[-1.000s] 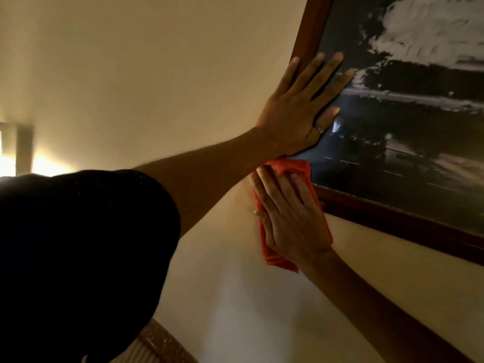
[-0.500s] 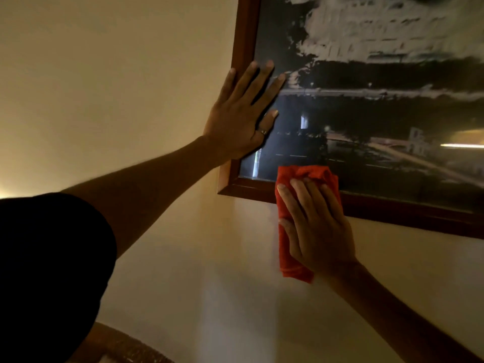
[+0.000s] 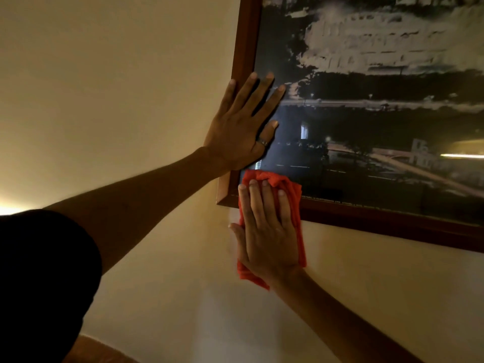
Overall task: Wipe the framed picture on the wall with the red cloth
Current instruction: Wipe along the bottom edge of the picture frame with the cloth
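A large framed picture with a dark night scene hangs on the cream wall; its brown wooden frame (image 3: 245,43) runs down the left side and along the bottom. My left hand (image 3: 242,132) lies flat, fingers spread, over the frame's left edge and the glass. My right hand (image 3: 267,231) presses the red cloth (image 3: 272,179) flat against the bottom left corner of the picture. The cloth covers part of the lower frame rail and hangs down onto the wall below.
The cream wall (image 3: 117,87) fills the left and lower view. A bright light glows at the far left edge (image 3: 7,208). My dark sleeve (image 3: 39,271) covers the lower left. A brownish curved edge (image 3: 104,347) shows at the bottom.
My right hand slid the cloth right along the bottom rail, then back toward the bottom left corner. My left hand stayed flat on the frame's left edge. The view shifted.
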Motion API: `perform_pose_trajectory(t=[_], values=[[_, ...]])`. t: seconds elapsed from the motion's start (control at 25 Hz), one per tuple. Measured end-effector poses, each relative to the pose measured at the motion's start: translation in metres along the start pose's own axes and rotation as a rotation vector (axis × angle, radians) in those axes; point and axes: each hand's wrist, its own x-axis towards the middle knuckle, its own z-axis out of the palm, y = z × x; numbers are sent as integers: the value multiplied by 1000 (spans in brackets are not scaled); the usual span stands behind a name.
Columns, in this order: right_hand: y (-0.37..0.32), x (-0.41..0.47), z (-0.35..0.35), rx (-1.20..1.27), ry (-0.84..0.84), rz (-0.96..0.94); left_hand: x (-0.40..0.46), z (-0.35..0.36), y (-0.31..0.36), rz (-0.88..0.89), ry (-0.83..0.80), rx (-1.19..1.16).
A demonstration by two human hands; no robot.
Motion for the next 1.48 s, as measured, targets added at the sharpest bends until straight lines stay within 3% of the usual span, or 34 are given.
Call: perform_pose_trajectory(t=[0.2, 0.44, 0.72, 1.08, 1.32, 1.48], values=[[-21, 12, 4, -7, -9, 30, 4, -3, 0, -3, -18, 6], [10, 13, -7, -71, -37, -130, 1, -11, 6, -10, -101, 98], [66, -13, -25, 7, 3, -3, 12, -22, 40, 19, -176, 85], [200, -85, -52, -84, 12, 61, 58, 0, 183, 174, -190, -37], [311, -141, -78, -73, -19, 131, 92, 22, 284, -23, -97, -106], [375, -171, -94, -18, -20, 130, 124, 28, 356, -38, -103, -116]])
